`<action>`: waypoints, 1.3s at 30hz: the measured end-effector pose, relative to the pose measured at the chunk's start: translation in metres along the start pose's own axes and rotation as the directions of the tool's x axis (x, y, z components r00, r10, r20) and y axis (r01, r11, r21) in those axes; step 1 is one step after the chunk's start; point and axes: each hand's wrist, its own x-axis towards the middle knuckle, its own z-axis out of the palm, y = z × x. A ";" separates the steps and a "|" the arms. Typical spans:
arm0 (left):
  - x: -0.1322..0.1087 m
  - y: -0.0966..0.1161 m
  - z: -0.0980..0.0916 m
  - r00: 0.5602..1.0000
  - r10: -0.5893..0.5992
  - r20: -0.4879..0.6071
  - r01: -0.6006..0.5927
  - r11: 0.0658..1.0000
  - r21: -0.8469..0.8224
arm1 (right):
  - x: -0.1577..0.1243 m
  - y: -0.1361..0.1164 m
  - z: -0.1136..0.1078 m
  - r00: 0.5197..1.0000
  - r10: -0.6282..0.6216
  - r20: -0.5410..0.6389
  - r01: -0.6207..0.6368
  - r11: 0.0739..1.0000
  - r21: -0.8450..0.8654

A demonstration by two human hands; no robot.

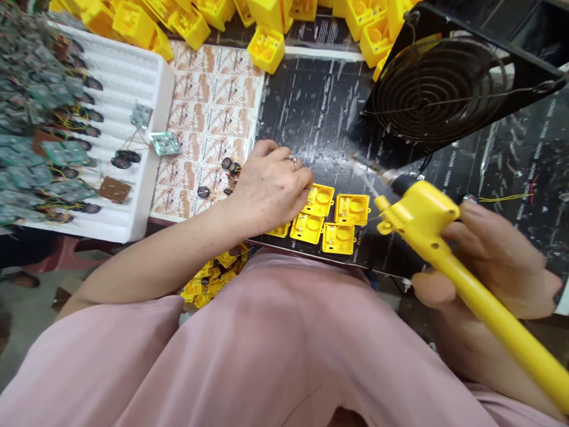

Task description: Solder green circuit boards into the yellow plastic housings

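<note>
My left hand (271, 184) rests knuckles-up on the black mat (311, 107), fingers curled and pinched against a yellow plastic housing (319, 200); what the fingertips hold is hidden. Several more open yellow housings (352, 209) lie in a cluster just right of it at the mat's near edge. My right hand (493, 255) is wrapped round a yellow soldering iron (427, 222) whose dark tip points left and up over the mat, above the housings. Small round black speakers (227, 163) with wires lie just left of my left hand.
A white tray (146, 178) at left carries several green circuit boards (62, 153) with wired speakers. A pile of yellow housings (267, 47) lines the far edge. A black fan with a wire grille (435, 89) stands at the back right. More yellow parts (213, 279) sit below the table edge.
</note>
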 end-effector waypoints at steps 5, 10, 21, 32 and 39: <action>-0.014 -0.004 -0.011 0.999 0.035 0.021 -0.035 0.999 -0.031 | 0.014 0.002 0.005 0.948 -0.210 0.240 0.262 0.942 -0.211; -0.031 0.009 -0.003 0.936 0.343 0.076 -0.339 0.939 -0.060 | 0.017 0.021 0.029 0.910 -0.304 0.281 0.351 0.927 -0.134; -0.033 -0.008 0.012 0.915 0.378 0.144 -0.379 0.925 -0.017 | 0.018 0.030 0.069 0.928 -0.263 0.265 0.316 0.931 -0.181; -0.105 -0.161 -0.041 0.998 0.035 -0.046 -0.033 0.999 0.038 | 0.032 0.009 0.090 0.924 -0.306 0.230 0.335 0.937 -0.100; -0.116 -0.217 -0.037 0.897 -0.327 -0.297 0.372 0.922 0.106 | 0.031 -0.002 0.086 0.939 -0.299 0.171 0.326 0.932 -0.160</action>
